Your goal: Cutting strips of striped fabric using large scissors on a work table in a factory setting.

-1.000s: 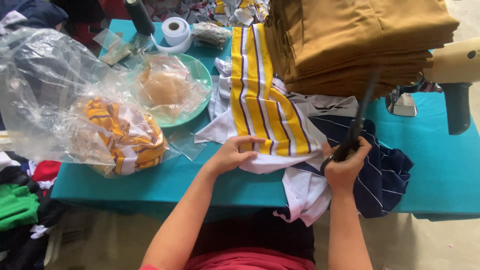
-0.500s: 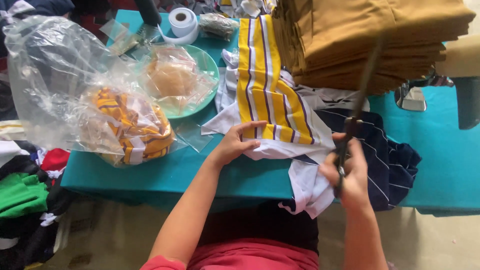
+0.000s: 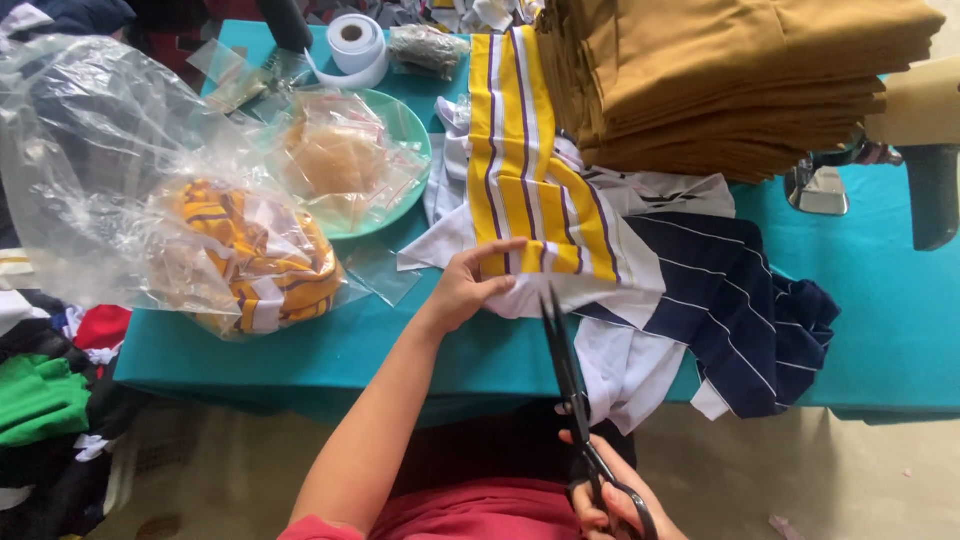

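My left hand (image 3: 470,283) presses on the near end of a yellow, white and purple striped fabric strip (image 3: 525,170) lying on white cloth (image 3: 610,350) at the table's front edge. My right hand (image 3: 615,500) is low, near my lap, gripping the handles of black scissors (image 3: 565,360). The blades point up toward the striped strip's near edge, just right of my left fingers. A navy cloth with thin white stripes (image 3: 735,300) lies under and to the right of the white cloth.
A teal table (image 3: 880,330) holds a tall stack of folded brown fabric (image 3: 730,80), a clear bag of striped pieces (image 3: 240,250), a green plate (image 3: 400,150) with bagged items, a white tape roll (image 3: 355,40) and a sewing machine foot (image 3: 820,190). Clothes lie heaped at left (image 3: 40,400).
My right hand has dropped down toward my lap with the scissors, and the blades now point up at the strip's near edge. My left hand stays on the fabric.
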